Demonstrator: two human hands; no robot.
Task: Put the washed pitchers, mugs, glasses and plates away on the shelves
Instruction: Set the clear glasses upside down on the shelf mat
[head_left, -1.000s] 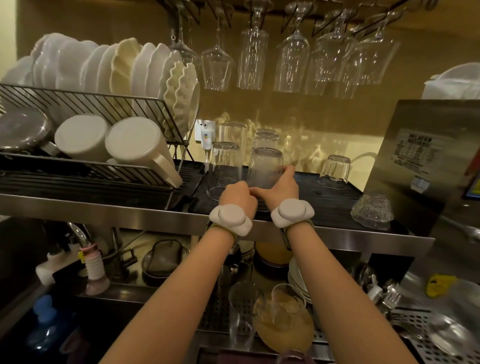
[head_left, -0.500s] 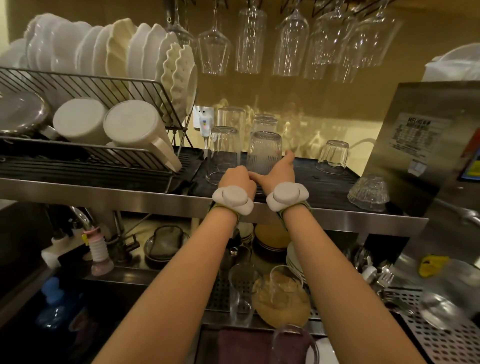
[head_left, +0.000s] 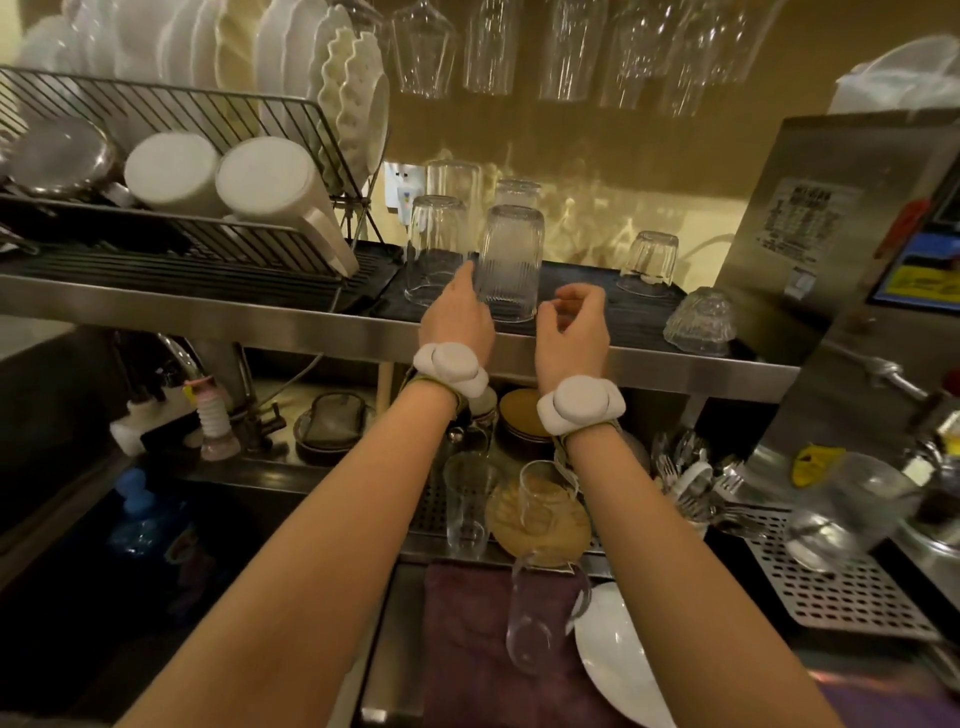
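Note:
A ribbed glass (head_left: 511, 260) stands upside down on the black mat (head_left: 587, 306) of the steel shelf (head_left: 675, 366), beside a plain glass (head_left: 434, 249). My left hand (head_left: 457, 317) is open, its forefinger lying against the ribbed glass's left side. Just right of that glass my right hand (head_left: 571, 327) is open with curled fingers and holds nothing. White plates (head_left: 291, 67) stand in the wire rack (head_left: 171, 109), with white mugs (head_left: 270, 182) lying below them. On the lower counter are a tall glass (head_left: 467, 499), a glass mug (head_left: 540, 623) and a white plate (head_left: 618, 670).
Stemmed glasses (head_left: 488, 47) hang overhead. A small tumbler (head_left: 649, 260) and a glass bowl (head_left: 698, 322) sit upside down at the mat's right end. A steel machine (head_left: 831, 234) stands at the right. Cutlery (head_left: 691, 483) and a perforated tray (head_left: 841, 592) lie below it; a sink faucet (head_left: 176, 358) is at lower left.
Both hands were together at the base of the ribbed glass; they have parted. The right hand has come off to the right, the left now rests at the glass's left side.

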